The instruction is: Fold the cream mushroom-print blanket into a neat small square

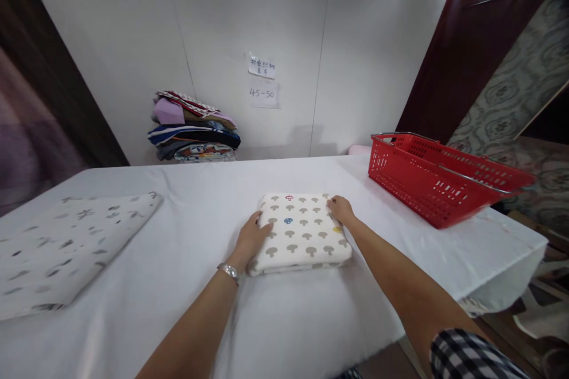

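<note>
A white cloth printed with grey mushrooms, and a few coloured ones, lies folded into a thick square on the table in front of me. My left hand grips its left edge, thumb on top and the other fingers hidden at the side. At the far right corner, my right hand is closed on the edge, its fingertips partly out of sight. A silver bracelet circles my left wrist.
To the left, a white patterned cloth lies flat. A red plastic basket with metal handles stands at the right. Behind the table is a stack of folded fabrics by the wall, where paper notes hang. The white table ends at the right.
</note>
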Demonstrator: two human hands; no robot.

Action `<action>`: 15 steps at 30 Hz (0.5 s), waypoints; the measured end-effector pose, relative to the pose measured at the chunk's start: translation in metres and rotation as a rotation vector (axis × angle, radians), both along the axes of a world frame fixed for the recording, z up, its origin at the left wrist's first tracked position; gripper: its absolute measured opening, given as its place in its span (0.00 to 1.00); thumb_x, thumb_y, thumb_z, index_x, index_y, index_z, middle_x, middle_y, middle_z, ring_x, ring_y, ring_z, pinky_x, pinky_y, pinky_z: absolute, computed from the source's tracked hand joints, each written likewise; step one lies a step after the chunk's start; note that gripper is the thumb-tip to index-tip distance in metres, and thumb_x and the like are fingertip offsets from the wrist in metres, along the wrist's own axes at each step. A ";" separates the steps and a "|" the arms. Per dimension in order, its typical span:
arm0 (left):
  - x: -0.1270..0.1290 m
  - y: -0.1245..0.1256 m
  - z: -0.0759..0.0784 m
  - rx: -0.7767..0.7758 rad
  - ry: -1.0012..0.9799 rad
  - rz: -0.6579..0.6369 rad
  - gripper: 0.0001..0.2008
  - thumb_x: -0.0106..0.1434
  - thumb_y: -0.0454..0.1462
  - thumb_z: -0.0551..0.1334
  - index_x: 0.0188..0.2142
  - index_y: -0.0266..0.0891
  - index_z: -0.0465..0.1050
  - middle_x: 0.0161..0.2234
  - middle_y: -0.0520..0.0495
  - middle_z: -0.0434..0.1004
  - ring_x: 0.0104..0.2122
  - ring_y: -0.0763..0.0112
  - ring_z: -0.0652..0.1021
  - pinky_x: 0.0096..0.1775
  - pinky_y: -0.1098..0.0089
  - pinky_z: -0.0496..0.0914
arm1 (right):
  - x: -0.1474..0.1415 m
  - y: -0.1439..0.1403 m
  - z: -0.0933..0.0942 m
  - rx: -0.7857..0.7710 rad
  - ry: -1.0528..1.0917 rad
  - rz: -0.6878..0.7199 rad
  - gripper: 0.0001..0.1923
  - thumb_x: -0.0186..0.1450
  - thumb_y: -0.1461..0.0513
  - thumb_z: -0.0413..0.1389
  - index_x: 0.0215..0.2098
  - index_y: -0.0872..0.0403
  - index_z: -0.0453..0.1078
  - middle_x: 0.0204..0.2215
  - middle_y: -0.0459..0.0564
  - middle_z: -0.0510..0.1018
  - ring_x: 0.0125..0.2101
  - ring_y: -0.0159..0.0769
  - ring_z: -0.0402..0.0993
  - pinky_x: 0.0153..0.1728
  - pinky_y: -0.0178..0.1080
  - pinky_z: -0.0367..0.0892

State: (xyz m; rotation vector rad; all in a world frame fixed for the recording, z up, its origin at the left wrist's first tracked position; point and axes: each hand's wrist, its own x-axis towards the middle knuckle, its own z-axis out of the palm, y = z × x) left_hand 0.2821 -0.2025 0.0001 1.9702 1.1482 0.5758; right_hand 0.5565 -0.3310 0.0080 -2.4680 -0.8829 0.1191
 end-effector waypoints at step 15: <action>-0.022 0.004 0.016 0.079 0.115 -0.007 0.26 0.57 0.50 0.56 0.52 0.39 0.65 0.54 0.41 0.67 0.50 0.58 0.71 0.49 0.63 0.64 | -0.019 -0.018 -0.011 0.177 0.257 0.045 0.20 0.61 0.52 0.50 0.41 0.58 0.72 0.34 0.52 0.78 0.30 0.34 0.72 0.29 0.33 0.63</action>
